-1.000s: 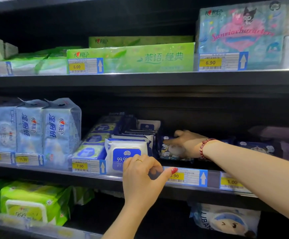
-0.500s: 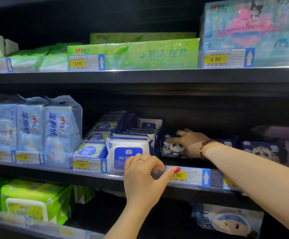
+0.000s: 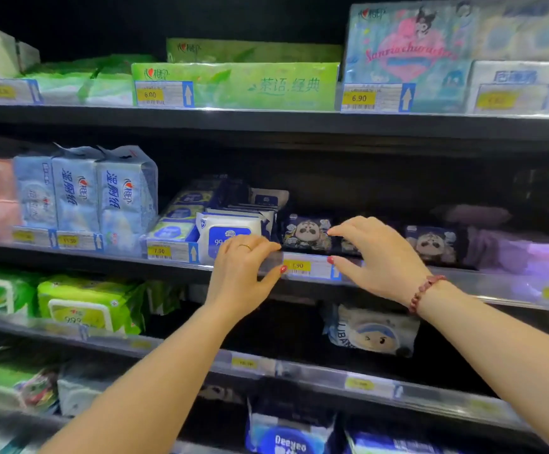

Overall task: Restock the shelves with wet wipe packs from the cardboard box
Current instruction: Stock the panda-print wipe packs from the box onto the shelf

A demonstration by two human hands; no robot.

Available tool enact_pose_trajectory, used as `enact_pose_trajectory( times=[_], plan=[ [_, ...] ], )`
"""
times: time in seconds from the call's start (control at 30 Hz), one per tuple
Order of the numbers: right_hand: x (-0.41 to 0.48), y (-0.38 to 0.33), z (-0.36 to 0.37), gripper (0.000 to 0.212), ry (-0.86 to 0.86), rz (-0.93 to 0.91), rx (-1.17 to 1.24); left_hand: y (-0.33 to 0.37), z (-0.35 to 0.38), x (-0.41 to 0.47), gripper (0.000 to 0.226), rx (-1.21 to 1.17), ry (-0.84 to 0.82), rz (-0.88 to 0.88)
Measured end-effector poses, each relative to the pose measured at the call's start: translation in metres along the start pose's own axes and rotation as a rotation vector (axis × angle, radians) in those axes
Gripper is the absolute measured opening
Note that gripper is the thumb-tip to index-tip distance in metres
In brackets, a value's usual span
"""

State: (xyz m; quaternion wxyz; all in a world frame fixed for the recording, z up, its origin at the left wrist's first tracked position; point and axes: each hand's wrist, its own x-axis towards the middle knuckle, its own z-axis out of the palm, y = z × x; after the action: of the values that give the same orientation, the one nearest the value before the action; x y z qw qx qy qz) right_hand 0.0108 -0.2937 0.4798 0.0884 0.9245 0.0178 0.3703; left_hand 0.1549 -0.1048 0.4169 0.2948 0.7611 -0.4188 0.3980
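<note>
Dark panda-print wet wipe packs lie on the middle shelf, one (image 3: 306,234) between my hands and another (image 3: 433,245) further right. A white-and-blue wipe pack (image 3: 230,229) stands at the shelf front, just behind my left hand. My left hand (image 3: 243,273) grips the shelf's price rail (image 3: 302,268), fingers curled over its top and thumb underneath. My right hand (image 3: 378,257) hovers at the shelf edge in front of the panda packs, fingers loosely spread, thumb near the rail, nothing plainly held. The cardboard box is out of view.
Tall blue tissue bags (image 3: 125,194) stand left on the middle shelf, purple packs (image 3: 529,253) at the right. Green boxes (image 3: 234,85) fill the upper shelf. Green packs (image 3: 83,306) and a cartoon pack (image 3: 371,332) sit on the shelf below.
My right hand has drawn back from deep among the panda packs to the shelf's front edge. My left hand stays on the price rail.
</note>
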Motion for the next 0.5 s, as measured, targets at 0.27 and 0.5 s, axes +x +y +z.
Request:
enact_pose_trajectory(
  times=[0.27,0.5],
  plan=[
    [-0.143,-0.05,0.044,0.048,-0.005,0.071,0.076,0.031,0.012,-0.119,0.042,0.013,-0.108,0.241],
    [-0.27,-0.089,0.112,0.047,-0.247,0.265,0.193,0.045,0.048,-0.26,0.047,-0.02,-0.471,0.193]
  ],
)
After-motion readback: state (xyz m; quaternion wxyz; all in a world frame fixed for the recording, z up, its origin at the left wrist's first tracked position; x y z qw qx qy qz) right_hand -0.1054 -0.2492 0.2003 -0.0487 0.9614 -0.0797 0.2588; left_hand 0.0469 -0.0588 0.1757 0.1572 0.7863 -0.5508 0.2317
